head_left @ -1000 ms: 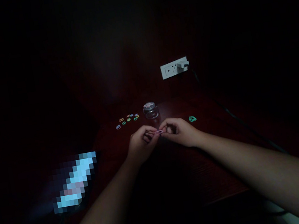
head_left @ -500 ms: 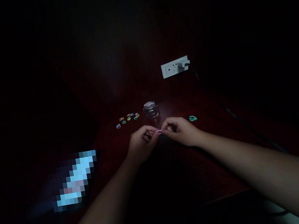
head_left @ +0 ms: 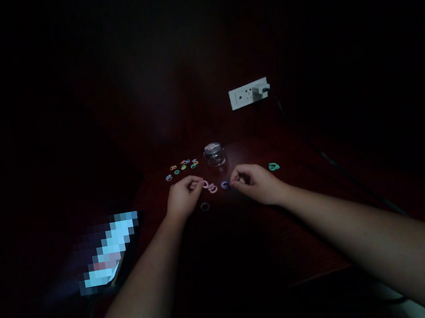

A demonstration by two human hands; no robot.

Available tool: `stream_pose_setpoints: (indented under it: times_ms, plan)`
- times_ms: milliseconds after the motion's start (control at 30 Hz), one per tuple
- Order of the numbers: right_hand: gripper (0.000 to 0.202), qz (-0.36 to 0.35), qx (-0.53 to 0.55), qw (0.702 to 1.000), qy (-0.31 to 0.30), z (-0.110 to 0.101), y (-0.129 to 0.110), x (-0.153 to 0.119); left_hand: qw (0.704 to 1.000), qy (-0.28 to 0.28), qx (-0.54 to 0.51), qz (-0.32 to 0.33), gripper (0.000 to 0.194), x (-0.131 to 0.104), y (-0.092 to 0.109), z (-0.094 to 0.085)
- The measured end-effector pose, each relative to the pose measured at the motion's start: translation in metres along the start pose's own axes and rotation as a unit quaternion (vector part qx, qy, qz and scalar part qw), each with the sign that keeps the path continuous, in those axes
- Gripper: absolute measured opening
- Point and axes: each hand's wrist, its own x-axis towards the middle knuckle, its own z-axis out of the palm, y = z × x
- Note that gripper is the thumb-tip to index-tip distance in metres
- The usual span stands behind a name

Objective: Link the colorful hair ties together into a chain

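Small coloured hair ties lie on the dark red table. My left hand (head_left: pixel 185 197) pinches a pink hair tie (head_left: pixel 205 182) between thumb and fingertips. Touching or close beside that tie is another pink hair tie (head_left: pixel 213 190). My right hand (head_left: pixel 256 183) is closed in a pinch at the edge of a purple hair tie (head_left: pixel 226 188), which seems to be in its fingertips. A dim, dark hair tie (head_left: pixel 205 210) lies below my left fingertips. Beyond my hands stands a clear lidded jar (head_left: pixel 215 157).
Several mixed-colour hair ties (head_left: pixel 183 167) are scattered left of the jar. Green hair ties (head_left: pixel 274 166) lie to the right. A lit, blurred-out screen (head_left: pixel 112 252) is at the left. A wall socket (head_left: pixel 243 98) holds a plug, its cable (head_left: pixel 329 158) running down the right side.
My hands were together on a pink hair tie; now they are apart. The left has moved left with a pink tie, uncovering the other pink, purple and dark ties. My right hand has barely moved.
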Motion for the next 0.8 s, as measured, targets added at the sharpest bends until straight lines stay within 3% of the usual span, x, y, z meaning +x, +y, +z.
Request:
stream_pose_setpoints:
  times_ms: [567,800]
  plan:
    - [0.010,0.001,-0.008,0.997,-0.081,0.002,-0.002,-0.003,0.990,-0.023,0.139,0.015,0.019,0.011,-0.003,0.015]
    - [0.010,-0.013,-0.014,0.990,-0.139,0.003,0.001,-0.005,0.981,-0.015,0.172,0.087,0.022,0.009,0.002,0.009]
